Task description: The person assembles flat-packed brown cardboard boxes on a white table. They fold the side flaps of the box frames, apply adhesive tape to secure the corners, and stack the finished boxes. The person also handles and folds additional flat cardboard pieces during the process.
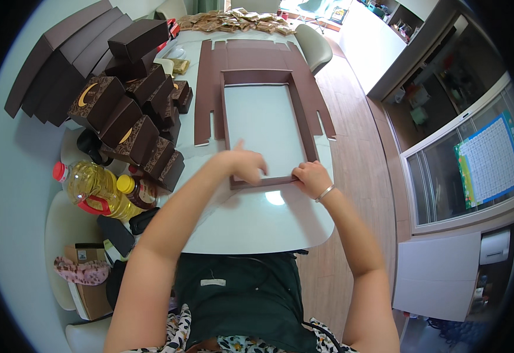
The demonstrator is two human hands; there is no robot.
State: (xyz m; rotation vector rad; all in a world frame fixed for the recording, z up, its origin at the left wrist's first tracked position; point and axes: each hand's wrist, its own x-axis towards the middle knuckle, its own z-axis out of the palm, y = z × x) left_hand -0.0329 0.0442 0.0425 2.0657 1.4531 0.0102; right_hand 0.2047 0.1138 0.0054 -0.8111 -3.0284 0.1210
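Observation:
A brown cardboard box frame [301, 120] stands on the white table, long side running away from me. Its four low walls surround a pale middle; whether that is a window, a bottom or the tabletop I cannot tell. My right hand [314, 178] is closed on the frame's near right corner. Over the near left part hovers my left hand [246, 166], slightly blurred, fingers apart and holding nothing. Around the frame's far end and sides lies a flat brown cardboard sheet [251, 56] with slotted edges.
Dark brown boxes [129, 138] are stacked at the left, beside an oil bottle [95, 185] with a red cap and a yellow-capped jar [142, 191]. Many small golden packets [233, 22] cover the far end of the table [251, 229]. A chair [314, 48] stands at the far right.

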